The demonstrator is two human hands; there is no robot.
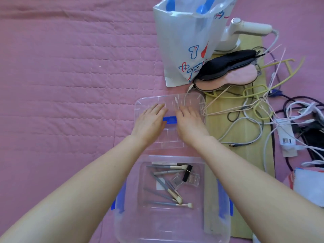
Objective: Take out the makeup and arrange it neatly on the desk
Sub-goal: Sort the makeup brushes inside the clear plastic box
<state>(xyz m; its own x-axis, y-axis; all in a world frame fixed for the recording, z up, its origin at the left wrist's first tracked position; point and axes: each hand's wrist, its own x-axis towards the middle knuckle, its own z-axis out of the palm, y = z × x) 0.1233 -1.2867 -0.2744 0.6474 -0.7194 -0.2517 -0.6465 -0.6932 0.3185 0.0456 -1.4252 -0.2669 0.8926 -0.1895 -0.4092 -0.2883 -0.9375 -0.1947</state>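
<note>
Head view: both arms reach toward twelve o'clock, where the clear lid (169, 120) with its blue handle (169, 119) lies flat on the pink quilt (70, 76). The left hand (149, 121) and right hand (190, 122) rest palm-down on it either side of the handle, fingers stretched out flat and close together, gripping nothing. I'd say the lid is just being set aside, so the unpacking itself hasn't begun. At six o'clock the open clear storage box (171, 199) holds all the makeup: I count about six grey-handled makeup brushes (168, 188), one black lipstick (187, 172), two small clear compacts (185, 179), and a slim white pencil (163, 163) along the far wall; overlap makes the brush count unsure. Next, a hand must come back to six o'clock, dip inside, and pinch one piece free of the tangle.
</note>
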